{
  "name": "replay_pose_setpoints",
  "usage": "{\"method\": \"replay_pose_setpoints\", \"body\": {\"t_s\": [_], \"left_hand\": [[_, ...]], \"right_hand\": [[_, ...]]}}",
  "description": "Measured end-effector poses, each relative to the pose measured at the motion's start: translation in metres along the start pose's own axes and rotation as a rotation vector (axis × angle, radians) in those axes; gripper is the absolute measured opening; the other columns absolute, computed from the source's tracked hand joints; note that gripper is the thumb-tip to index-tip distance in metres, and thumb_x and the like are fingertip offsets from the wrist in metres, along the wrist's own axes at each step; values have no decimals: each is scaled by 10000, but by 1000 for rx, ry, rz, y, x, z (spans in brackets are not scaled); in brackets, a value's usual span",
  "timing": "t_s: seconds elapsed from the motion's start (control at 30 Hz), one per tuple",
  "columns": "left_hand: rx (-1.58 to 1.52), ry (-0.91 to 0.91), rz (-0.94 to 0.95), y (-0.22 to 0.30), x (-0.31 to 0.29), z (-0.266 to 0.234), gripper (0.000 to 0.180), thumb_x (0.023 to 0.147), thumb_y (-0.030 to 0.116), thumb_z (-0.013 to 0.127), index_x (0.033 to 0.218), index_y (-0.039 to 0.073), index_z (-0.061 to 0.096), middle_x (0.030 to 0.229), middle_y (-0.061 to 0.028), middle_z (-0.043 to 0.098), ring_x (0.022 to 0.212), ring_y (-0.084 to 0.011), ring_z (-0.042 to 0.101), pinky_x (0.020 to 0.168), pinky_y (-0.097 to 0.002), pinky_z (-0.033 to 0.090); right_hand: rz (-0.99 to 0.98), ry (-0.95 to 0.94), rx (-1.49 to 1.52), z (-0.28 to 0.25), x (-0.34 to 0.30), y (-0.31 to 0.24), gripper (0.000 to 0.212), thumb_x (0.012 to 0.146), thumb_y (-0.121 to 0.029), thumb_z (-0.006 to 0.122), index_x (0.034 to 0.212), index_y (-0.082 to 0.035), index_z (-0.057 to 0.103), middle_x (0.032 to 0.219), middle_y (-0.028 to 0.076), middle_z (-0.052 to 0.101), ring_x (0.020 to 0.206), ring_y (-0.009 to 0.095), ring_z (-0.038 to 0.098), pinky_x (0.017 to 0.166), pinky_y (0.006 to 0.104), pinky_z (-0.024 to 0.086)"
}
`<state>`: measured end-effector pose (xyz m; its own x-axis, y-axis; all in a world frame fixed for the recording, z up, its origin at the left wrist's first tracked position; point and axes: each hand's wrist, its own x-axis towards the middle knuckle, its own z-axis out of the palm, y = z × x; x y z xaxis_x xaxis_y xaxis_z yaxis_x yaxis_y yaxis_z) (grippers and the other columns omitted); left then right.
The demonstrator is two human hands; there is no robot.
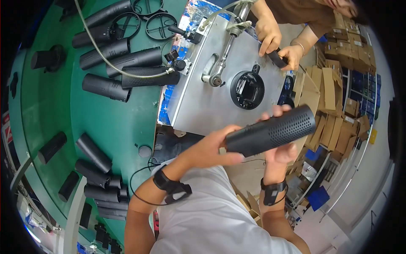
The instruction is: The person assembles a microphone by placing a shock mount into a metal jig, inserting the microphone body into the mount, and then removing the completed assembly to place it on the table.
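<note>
holding a black perforated cylinder (272, 131) aslant in mid-air, near the grey metal plate (192, 112); cradling its left end between thumb and fingers of the left hand (210, 149), curling the right hand (282, 155) around its perforated part

Holds a perforated black tube (270, 132) with the left hand (213, 148) at one end and the right hand (282, 154) behind its middle, near a metal plate (192, 108) bearing a round black part (247, 90); faces a co-worker's hands (292, 57) on a dark curved part (276, 59); has more black tubes (105, 87) at left on the green surface (127, 119)
</note>
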<state>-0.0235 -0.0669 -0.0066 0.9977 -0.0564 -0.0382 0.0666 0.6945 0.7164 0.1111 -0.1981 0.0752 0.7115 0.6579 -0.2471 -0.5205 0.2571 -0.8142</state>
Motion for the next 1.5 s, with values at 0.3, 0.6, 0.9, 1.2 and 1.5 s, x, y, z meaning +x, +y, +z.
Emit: {"method": "replay_pose_setpoints", "body": {"t_s": [0.3, 0.6, 0.9, 1.2, 1.5], "left_hand": [[-194, -70, 91, 15, 36, -18, 725, 816, 76, 752, 1422, 92, 355, 1327, -65, 472, 1188, -176, 506, 935, -344, 465], [367, 60, -31, -5, 38, -13, 379, 928, 105, 578, 1286, 11, 495, 893, -94, 681, 766, -159, 637, 741, -304, 514], [436, 62, 39, -10, 34, -13, 233, 905, 64, 565, 1131, 16, 597, 882, -101, 664, 769, -204, 648, 725, -316, 522], [503, 16, 87, -13, 33, -18, 209, 892, 38, 559, 1094, 28, 611, 876, -101, 645, 772, -220, 649, 711, -315, 527], [518, 51, 159, -15, 33, -16, 176, 889, 26, 563, 1056, 43, 616, 826, -79, 618, 717, -202, 628, 652, -310, 511]], "right_hand": [[-320, -213, -144, -34, -2, -33, 759, 644, -221, 875, 1236, -170, 404, 1169, 6, 483, 1221, 297, 458, 1098, 513, 342], [-519, 264, -917, -10, 21, -31, 598, 748, -11, 717, 1270, -16, 424, 1226, 171, 543, 1182, 340, 542, 1046, 463, 399], [-398, 242, -1621, 14, 22, -33, 450, 718, -89, 798, 1091, -19, 555, 1067, 157, 630, 991, 267, 626, 911, 384, 480], [-133, -374, -1718, 28, 77, -60, 558, 619, -62, 805, 1114, -25, 551, 1111, 166, 615, 1025, 286, 634, 884, 357, 483], [-316, 171, -1555, -6, 62, -19, 554, 649, -110, 842, 1108, -17, 545, 1047, 131, 661, 968, 191, 646, 852, 321, 519]]}}
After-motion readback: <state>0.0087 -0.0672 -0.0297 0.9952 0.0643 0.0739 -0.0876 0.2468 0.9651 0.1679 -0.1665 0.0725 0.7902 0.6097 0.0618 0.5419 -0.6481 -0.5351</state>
